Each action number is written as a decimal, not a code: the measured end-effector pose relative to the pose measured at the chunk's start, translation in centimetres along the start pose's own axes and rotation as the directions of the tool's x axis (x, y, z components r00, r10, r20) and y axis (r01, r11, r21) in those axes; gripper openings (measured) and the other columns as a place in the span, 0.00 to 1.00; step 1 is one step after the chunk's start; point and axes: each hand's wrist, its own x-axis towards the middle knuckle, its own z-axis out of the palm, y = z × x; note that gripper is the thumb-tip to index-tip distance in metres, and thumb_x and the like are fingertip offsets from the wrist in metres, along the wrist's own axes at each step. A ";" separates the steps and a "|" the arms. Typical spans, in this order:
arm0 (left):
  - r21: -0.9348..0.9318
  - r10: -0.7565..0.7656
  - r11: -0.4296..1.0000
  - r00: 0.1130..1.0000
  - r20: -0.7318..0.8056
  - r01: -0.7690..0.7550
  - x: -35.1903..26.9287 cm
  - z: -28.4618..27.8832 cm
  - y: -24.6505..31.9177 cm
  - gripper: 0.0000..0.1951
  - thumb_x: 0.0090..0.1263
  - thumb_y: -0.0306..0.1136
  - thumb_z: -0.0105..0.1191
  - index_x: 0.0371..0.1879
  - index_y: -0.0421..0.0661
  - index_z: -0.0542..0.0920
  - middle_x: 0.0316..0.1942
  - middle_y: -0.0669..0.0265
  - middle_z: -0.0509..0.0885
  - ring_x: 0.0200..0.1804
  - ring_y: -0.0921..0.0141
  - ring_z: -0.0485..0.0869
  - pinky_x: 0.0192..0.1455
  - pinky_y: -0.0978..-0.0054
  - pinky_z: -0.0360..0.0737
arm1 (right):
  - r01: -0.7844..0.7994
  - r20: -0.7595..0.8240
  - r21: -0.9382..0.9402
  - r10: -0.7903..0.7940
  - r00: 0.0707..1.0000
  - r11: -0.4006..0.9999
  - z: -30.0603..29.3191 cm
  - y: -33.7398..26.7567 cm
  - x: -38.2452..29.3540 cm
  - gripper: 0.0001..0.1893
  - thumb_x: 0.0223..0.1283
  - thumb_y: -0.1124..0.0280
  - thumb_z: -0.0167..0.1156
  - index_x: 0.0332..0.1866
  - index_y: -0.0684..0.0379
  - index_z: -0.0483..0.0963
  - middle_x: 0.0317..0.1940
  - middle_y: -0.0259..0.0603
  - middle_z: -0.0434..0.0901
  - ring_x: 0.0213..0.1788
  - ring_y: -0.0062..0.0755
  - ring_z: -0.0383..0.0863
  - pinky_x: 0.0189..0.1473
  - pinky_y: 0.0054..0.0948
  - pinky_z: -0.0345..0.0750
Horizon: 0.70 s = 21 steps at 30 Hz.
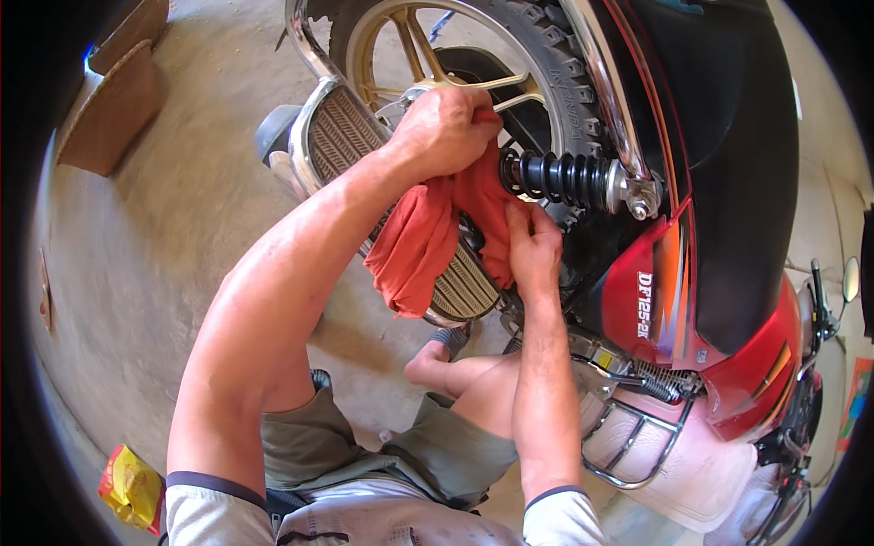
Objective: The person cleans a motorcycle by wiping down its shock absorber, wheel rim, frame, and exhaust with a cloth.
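Note:
A red cloth [418,249] hangs in folds over the long metal footboard [345,133] beside the motorcycle's rear wheel. My left hand [447,130] is closed in a fist on the cloth's upper end, in front of the wheel hub. Lower down, my right hand [536,249] pinches another part of the same cloth between thumb and fingers. Just above my right hand is the black coil-spring shock absorber [563,179]. Between my hands the cloth covers part of the wheel and the swingarm area, so what lies behind it is hidden.
The rear tyre [577,102] has a knobbly tread and a gold spoked rim [410,44]. To the right stand the black seat [724,136], red side panel [638,293] and chrome crash bar [638,447]. A brown curved board [113,109] and a yellow-red packet [130,488] are on the floor.

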 end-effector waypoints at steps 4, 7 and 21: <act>-0.047 -0.067 0.997 0.968 -0.243 0.057 2.9 -0.3 -1.7 0.14 0.66 0.41 0.61 0.42 0.45 0.85 0.35 0.55 0.88 0.39 0.60 0.87 0.47 0.65 0.82 | 0.085 0.070 0.025 -0.087 0.994 0.996 0.6 -2.3 -0.8 0.13 0.72 0.63 0.58 0.46 0.63 0.80 0.33 0.52 0.83 0.32 0.41 0.80 0.40 0.35 0.77; -0.073 0.027 0.997 0.990 -0.136 -0.037 3.2 0.0 -2.1 0.13 0.66 0.41 0.62 0.41 0.45 0.86 0.33 0.56 0.87 0.38 0.63 0.86 0.46 0.68 0.81 | 0.116 0.005 -0.053 -0.116 0.993 0.992 0.5 -1.9 0.0 0.13 0.72 0.63 0.58 0.46 0.62 0.80 0.34 0.53 0.84 0.34 0.49 0.82 0.40 0.36 0.77; 0.130 0.034 0.992 0.964 -0.263 0.001 3.5 0.5 -1.8 0.13 0.64 0.41 0.62 0.40 0.45 0.86 0.34 0.54 0.87 0.40 0.56 0.87 0.46 0.62 0.82 | 0.150 -0.017 -0.043 -0.151 0.988 0.988 1.0 -1.5 0.1 0.12 0.72 0.67 0.58 0.48 0.66 0.80 0.33 0.49 0.84 0.33 0.31 0.79 0.41 0.31 0.77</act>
